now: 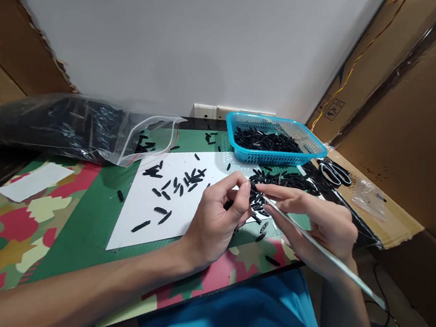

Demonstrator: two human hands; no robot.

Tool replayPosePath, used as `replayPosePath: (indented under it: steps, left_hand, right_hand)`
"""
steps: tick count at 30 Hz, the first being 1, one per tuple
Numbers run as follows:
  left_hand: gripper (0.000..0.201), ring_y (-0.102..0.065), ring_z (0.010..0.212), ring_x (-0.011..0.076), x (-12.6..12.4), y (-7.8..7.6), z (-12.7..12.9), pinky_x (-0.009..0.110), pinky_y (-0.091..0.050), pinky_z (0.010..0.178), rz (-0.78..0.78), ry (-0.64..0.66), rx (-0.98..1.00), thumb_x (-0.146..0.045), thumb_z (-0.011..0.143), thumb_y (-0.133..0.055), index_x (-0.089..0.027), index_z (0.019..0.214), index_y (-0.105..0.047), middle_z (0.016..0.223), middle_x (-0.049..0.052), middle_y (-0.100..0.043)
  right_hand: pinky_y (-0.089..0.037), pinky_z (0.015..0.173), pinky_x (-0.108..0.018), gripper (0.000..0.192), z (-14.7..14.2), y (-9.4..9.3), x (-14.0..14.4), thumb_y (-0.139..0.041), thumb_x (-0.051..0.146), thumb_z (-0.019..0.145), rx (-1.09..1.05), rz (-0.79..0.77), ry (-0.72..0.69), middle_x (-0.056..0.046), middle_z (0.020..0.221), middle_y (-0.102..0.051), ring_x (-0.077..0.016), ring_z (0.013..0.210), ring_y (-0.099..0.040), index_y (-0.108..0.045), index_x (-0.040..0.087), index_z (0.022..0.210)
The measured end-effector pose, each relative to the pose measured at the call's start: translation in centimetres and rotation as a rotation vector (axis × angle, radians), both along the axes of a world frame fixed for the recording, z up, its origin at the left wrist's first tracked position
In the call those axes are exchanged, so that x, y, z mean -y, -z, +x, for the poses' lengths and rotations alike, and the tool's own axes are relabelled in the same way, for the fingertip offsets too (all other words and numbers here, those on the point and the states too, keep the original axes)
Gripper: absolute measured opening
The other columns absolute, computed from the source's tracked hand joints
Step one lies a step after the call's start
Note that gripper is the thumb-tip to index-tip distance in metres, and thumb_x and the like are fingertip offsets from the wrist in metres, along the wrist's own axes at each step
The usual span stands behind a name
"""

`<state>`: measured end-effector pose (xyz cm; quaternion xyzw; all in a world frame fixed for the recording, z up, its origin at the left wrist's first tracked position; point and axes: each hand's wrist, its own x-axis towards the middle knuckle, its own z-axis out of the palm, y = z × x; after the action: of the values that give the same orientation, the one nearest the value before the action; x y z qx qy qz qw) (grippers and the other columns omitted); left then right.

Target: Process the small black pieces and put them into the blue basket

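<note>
My left hand (219,214) is closed in a pinch on a small black piece (252,186), mostly covered by the fingertips. Close against it, my right hand (315,220) grips a long, slim, pale tool (328,257), its tip pointing at the pinched piece and its far end slanting down to the right. The tool's exact kind is unclear. Beneath and behind the hands lies a heap of loose black slivers (285,180). More black slivers (162,210) are scattered over a white sheet (131,235) to the left.
A blue perforated basket (277,156) of black slivers stands behind the hands. Black-handled scissors (335,173) and a small clear bag (369,199) lie at right. A large clear zip bag (54,127) of black material rests at back left, near a white paper piece (34,181). Cardboard flanks both sides.
</note>
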<state>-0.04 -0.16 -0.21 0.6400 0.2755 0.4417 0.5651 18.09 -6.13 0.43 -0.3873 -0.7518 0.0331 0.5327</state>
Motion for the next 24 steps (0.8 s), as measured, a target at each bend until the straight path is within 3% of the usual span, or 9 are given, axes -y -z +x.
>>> replayPosePath:
  steps: [8,18,24]
  left_hand:
    - [0.04,-0.042,0.049,0.0058,-0.1,0.3,-0.1,0.019,-0.034,0.051,-0.041,0.064,0.053,-0.051,0.11,-0.053,-0.02,0.084,-0.051,0.055,-0.009,-0.05]
    - [0.045,-0.043,0.047,0.0061,-0.6,0.6,0.2,0.018,-0.034,0.047,-0.127,0.089,0.129,-0.055,0.107,-0.057,-0.021,0.079,-0.046,0.055,-0.008,-0.049]
    - [0.045,-0.043,0.048,0.0051,-0.6,0.4,0.2,0.017,-0.033,0.046,-0.13,0.145,0.087,-0.054,0.107,-0.059,-0.021,0.08,-0.046,0.056,-0.008,-0.047]
  right_hand:
    - [-0.071,0.088,-0.035,0.025,-0.3,0.4,-0.1,-0.072,0.003,0.096,0.04,0.007,0.008,-0.01,0.123,-0.084,-0.0245,0.109,-0.083,-0.06,0.024,0.09]
    - [-0.071,0.088,-0.034,0.024,-1.1,2.1,-1.5,-0.065,0.001,0.099,0.215,0.219,0.105,-0.016,0.132,-0.08,-0.0243,0.11,-0.083,-0.058,0.023,0.093]
    - [-0.072,0.082,-0.032,0.026,-1.5,2.6,-2.2,-0.069,0.003,0.098,-0.016,0.27,0.3,-0.011,0.125,-0.082,-0.0221,0.099,-0.085,-0.056,0.024,0.092]
